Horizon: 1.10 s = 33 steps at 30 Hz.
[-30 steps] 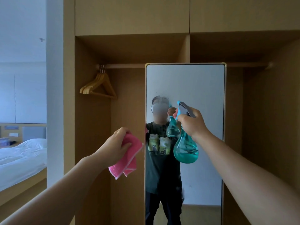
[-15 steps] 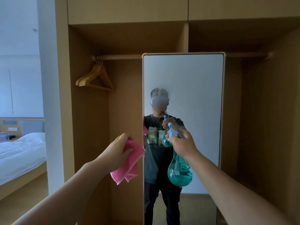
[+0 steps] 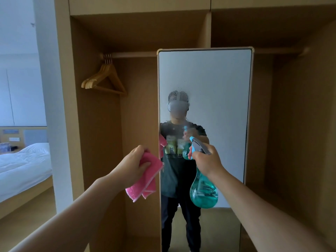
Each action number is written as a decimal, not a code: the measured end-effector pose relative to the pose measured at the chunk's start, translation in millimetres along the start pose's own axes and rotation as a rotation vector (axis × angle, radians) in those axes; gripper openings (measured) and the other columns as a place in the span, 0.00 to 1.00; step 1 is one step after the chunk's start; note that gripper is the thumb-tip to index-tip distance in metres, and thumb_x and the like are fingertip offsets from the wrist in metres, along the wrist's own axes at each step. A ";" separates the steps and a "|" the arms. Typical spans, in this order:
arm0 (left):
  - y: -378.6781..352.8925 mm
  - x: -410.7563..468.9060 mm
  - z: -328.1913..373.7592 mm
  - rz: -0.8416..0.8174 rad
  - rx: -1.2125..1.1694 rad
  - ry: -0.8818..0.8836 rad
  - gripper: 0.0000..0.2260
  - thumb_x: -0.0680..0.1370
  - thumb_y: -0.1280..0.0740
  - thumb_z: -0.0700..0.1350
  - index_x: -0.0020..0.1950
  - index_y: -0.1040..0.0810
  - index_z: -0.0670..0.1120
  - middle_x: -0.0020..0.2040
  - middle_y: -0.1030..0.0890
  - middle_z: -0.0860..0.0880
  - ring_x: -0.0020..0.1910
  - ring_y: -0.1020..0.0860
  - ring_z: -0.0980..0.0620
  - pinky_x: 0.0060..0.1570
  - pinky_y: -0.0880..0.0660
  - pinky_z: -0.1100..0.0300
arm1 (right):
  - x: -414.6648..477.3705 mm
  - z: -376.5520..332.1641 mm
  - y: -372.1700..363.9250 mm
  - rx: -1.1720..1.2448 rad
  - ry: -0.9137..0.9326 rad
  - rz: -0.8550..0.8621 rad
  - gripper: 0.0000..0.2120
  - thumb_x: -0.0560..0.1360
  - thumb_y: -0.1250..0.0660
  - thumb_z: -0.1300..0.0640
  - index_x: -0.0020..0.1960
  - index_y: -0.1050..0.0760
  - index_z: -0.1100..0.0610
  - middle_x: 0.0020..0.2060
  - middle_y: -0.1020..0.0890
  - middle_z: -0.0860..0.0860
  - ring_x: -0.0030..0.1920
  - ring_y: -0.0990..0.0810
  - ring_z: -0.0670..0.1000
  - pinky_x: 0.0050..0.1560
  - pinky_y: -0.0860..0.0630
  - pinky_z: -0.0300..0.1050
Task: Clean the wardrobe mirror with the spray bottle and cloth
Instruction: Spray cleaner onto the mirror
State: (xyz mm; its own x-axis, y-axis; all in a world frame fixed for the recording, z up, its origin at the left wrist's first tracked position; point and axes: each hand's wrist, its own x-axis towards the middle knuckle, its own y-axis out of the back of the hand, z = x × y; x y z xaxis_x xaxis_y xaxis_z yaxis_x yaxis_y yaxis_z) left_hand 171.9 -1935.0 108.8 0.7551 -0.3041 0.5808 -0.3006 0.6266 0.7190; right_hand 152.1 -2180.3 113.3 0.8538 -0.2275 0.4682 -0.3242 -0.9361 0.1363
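**Misting the glass before the wipe**

The wardrobe mirror stands upright in the middle of the open wardrobe, straight ahead of the person. It is tall and narrow, with a thin pale frame and rounded top corners. The step in hand looks like spraying. So far only a small patch of droplets shows high on the left of the glass, and perhaps a fainter speckle just below it. The right half and the lower glass appear dry.

To do this well, the nozzle should be carried across and down in light, spaced bursts. That way the film stays thin and does not run toward the bottom edge before the cloth reaches it.

The spray bottle hangs in front of the lower middle of the mirror. It is teal, see-through and pear-shaped, with liquid filling its belly. The right hand has its grip clamped round the neck and trigger, with the nozzle aimed at the glass.

The left hand holds its grip pinched on a folded pink cloth. The cloth is just beside the mirror's left edge and apart from the glass, ready to follow the spray.

To the left, wooden hangers hang from the rail. Beyond the wardrobe's side panel lies a bed with white bedding.
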 end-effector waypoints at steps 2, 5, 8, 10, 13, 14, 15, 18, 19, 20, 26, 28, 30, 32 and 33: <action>-0.8 0.8 1.1 -0.003 0.001 -0.002 0.11 0.79 0.36 0.45 0.59 0.32 0.54 0.49 0.28 0.61 0.46 0.27 0.64 0.37 0.31 0.72 | -0.9 -0.8 3.9 0.027 -0.001 0.031 0.06 0.72 0.38 0.66 0.40 0.24 0.60 0.34 0.24 0.52 0.37 0.25 0.51 0.40 0.27 0.43; -2.5 1.5 3.7 -0.006 0.000 0.001 0.10 0.79 0.36 0.45 0.57 0.32 0.55 0.48 0.29 0.62 0.46 0.28 0.65 0.36 0.31 0.72 | -2.3 -1.3 11.7 -0.004 0.003 0.065 0.06 0.74 0.37 0.65 0.42 0.22 0.60 0.36 0.23 0.51 0.37 0.25 0.48 0.38 0.28 0.39; -4.7 2.2 7.9 0.001 0.005 -0.015 0.10 0.79 0.36 0.45 0.57 0.32 0.55 0.48 0.28 0.61 0.45 0.28 0.65 0.36 0.31 0.72 | -2.9 -0.4 21.2 -0.049 0.000 0.092 0.07 0.74 0.37 0.64 0.47 0.20 0.62 0.38 0.23 0.52 0.35 0.27 0.47 0.36 0.30 0.39; -6.7 3.4 12.0 0.005 0.006 -0.031 0.10 0.78 0.36 0.44 0.57 0.32 0.54 0.49 0.28 0.61 0.45 0.27 0.65 0.36 0.31 0.72 | -3.6 -0.4 28.1 -0.058 0.000 0.112 0.08 0.74 0.37 0.65 0.49 0.20 0.62 0.38 0.23 0.53 0.33 0.28 0.47 0.34 0.31 0.39; -10.8 6.4 18.8 0.001 -0.012 -0.045 0.10 0.78 0.36 0.44 0.58 0.31 0.53 0.50 0.26 0.59 0.46 0.26 0.62 0.39 0.30 0.71 | -4.9 -1.2 39.6 -0.063 -0.011 0.130 0.08 0.75 0.38 0.65 0.49 0.20 0.59 0.39 0.22 0.53 0.34 0.27 0.47 0.33 0.31 0.37; -12.4 7.5 21.0 -0.005 -0.017 -0.046 0.10 0.78 0.36 0.44 0.58 0.31 0.53 0.50 0.26 0.59 0.46 0.27 0.63 0.39 0.30 0.71 | -5.4 -1.1 43.7 -0.064 -0.014 0.130 0.08 0.75 0.38 0.65 0.48 0.21 0.58 0.39 0.23 0.53 0.34 0.27 0.47 0.32 0.31 0.37; -14.2 8.4 23.0 -0.012 -0.020 -0.049 0.11 0.78 0.36 0.44 0.58 0.31 0.53 0.50 0.26 0.59 0.46 0.27 0.63 0.39 0.30 0.71 | -5.7 -0.7 47.7 -0.066 -0.017 0.126 0.08 0.76 0.38 0.64 0.48 0.21 0.57 0.38 0.24 0.53 0.33 0.28 0.47 0.31 0.32 0.38; -19.7 10.3 29.2 -0.033 -0.031 -0.068 0.10 0.78 0.36 0.45 0.57 0.32 0.55 0.49 0.27 0.61 0.46 0.26 0.63 0.39 0.29 0.70 | -9.2 -0.2 59.1 -0.074 -0.021 0.122 0.07 0.76 0.38 0.64 0.48 0.21 0.58 0.36 0.25 0.53 0.33 0.30 0.47 0.32 0.32 0.40; -21.5 11.0 31.3 -0.039 -0.036 -0.075 0.10 0.78 0.36 0.45 0.57 0.32 0.56 0.49 0.26 0.61 0.47 0.26 0.63 0.40 0.29 0.69 | -10.2 -0.1 62.6 -0.077 -0.019 0.125 0.07 0.76 0.38 0.63 0.47 0.22 0.58 0.36 0.26 0.53 0.32 0.30 0.47 0.33 0.32 0.41; -23.2 11.7 33.6 -0.043 -0.039 -0.080 0.10 0.78 0.36 0.46 0.56 0.32 0.56 0.49 0.26 0.61 0.47 0.26 0.63 0.41 0.28 0.69 | -11.3 0.0 65.8 -0.078 -0.019 0.128 0.07 0.76 0.38 0.63 0.45 0.23 0.56 0.35 0.27 0.52 0.32 0.31 0.47 0.32 0.32 0.40; -32.3 16.0 46.5 -0.059 -0.052 -0.111 0.09 0.79 0.36 0.45 0.55 0.32 0.56 0.49 0.26 0.61 0.47 0.26 0.63 0.41 0.28 0.68 | -10.7 5.9 82.9 -0.117 -0.026 0.160 0.06 0.75 0.39 0.64 0.43 0.23 0.64 0.27 0.31 0.48 0.25 0.33 0.42 0.23 0.35 0.35; -33.9 17.5 50.4 -0.059 -0.051 -0.120 0.09 0.79 0.36 0.45 0.55 0.32 0.56 0.49 0.26 0.60 0.47 0.26 0.62 0.43 0.28 0.67 | -11.1 8.4 87.3 -0.143 -0.022 0.174 0.06 0.74 0.38 0.63 0.43 0.24 0.65 0.30 0.28 0.50 0.31 0.30 0.46 0.27 0.33 0.36; -35.5 19.4 54.4 -0.065 -0.057 -0.125 0.09 0.79 0.36 0.45 0.55 0.32 0.56 0.49 0.26 0.60 0.47 0.26 0.61 0.45 0.27 0.66 | -10.9 11.0 92.7 -0.144 -0.029 0.187 0.06 0.74 0.37 0.63 0.42 0.24 0.65 0.33 0.26 0.52 0.34 0.28 0.48 0.30 0.32 0.39; -37.4 21.6 58.6 -0.070 -0.059 -0.129 0.09 0.79 0.36 0.45 0.57 0.32 0.54 0.50 0.26 0.58 0.47 0.25 0.59 0.47 0.26 0.62 | -10.2 13.7 100.1 -0.144 -0.055 0.191 0.05 0.75 0.36 0.61 0.44 0.22 0.60 0.34 0.26 0.51 0.34 0.28 0.48 0.28 0.32 0.37; -38.7 22.7 60.7 -0.069 -0.058 -0.133 0.10 0.79 0.36 0.44 0.58 0.32 0.54 0.51 0.26 0.57 0.48 0.25 0.57 0.48 0.26 0.62 | -10.1 15.4 104.4 -0.146 -0.075 0.195 0.04 0.75 0.36 0.60 0.47 0.22 0.57 0.35 0.26 0.49 0.34 0.28 0.47 0.26 0.32 0.35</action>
State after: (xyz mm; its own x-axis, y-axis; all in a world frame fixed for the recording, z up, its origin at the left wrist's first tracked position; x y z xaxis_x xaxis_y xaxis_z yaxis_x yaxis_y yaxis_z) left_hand 165.3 -2009.7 117.3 0.6881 -0.4377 0.5788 -0.2132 0.6404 0.7378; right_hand 115.9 -2279.9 109.4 0.7954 -0.4240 0.4330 -0.5363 -0.8252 0.1772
